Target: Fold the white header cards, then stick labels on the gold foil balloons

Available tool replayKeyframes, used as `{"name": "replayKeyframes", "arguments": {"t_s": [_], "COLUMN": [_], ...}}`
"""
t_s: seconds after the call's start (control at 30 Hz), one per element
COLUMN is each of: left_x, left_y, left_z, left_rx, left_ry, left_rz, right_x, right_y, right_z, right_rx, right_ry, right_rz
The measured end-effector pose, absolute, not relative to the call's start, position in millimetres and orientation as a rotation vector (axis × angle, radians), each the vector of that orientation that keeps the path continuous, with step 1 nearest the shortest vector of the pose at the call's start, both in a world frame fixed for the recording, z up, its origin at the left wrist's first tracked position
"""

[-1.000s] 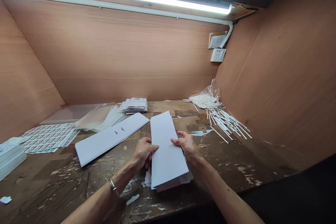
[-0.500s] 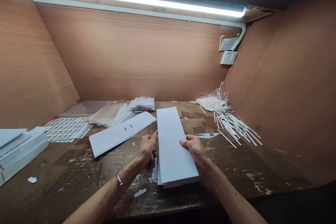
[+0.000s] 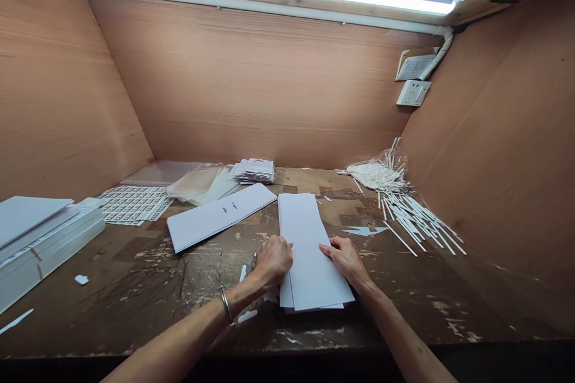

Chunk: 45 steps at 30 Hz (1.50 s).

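A small pile of long white card sheets [image 3: 312,275] lies lengthwise in front of me, its layers slightly fanned at the left and near edges. My left hand [image 3: 273,262], with a metal bangle on the wrist, is curled closed at the pile's left edge, thumb against the card. On the opposite side, my right hand [image 3: 347,258] pinches the right edge, its thumb on top and its fingers mostly hidden underneath. Another stack of long white cards [image 3: 211,221], with two small dark cut-outs or marks, rests at an angle to the left.
White sticks [image 3: 415,221] are strewn at the right, beside a plastic bag of sticks [image 3: 380,173]. Printed label sheets [image 3: 135,203], clear plastic sheets [image 3: 202,188] and a stack of small cards [image 3: 254,170] sit at the back. A white box [image 3: 58,257] stands left. Paper scraps [image 3: 363,231] dot the table.
My left hand has gone from pointing at the pile's left edge to curling closed on it. The top sheet now sits shifted right over the ones beneath. The view has turned slightly left.
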<state>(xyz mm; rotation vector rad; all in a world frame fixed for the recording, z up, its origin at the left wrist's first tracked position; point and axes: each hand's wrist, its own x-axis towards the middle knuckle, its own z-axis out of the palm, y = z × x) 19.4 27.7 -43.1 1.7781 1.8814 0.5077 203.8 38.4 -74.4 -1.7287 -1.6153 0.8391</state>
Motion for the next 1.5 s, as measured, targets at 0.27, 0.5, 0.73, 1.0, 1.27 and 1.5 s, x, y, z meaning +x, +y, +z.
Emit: {"name": "replayKeyframes", "arguments": {"t_s": [0.27, 0.5, 0.73, 1.0, 1.27, 1.5], "left_x": [37, 30, 34, 46, 41, 44], "left_y": [13, 12, 25, 64, 41, 26], "left_z": [-53, -53, -41, -20, 17, -7], "left_rx": [2.038, 1.917, 1.485, 0.864, 1.108, 1.181], "left_ry": [2.050, 1.967, 1.568, 1.038, 0.561, 0.608], "left_rz": [0.428, 0.742, 1.194, 1.025, 1.378, 1.398], "right_x": [197, 196, 195, 203, 199, 183], "right_y": [31, 30, 28, 27, 29, 23], "right_z": [-71, -76, -73, -72, 9, -23], "right_rx": [-1.745, -1.770, -1.764, -1.586, -0.805, -0.824], "right_ry": [-1.710, -1.690, -1.666, -1.446, -1.217, -1.179], "right_rz": [0.560, 0.512, 0.522, 0.709, 1.033, 0.969]}}
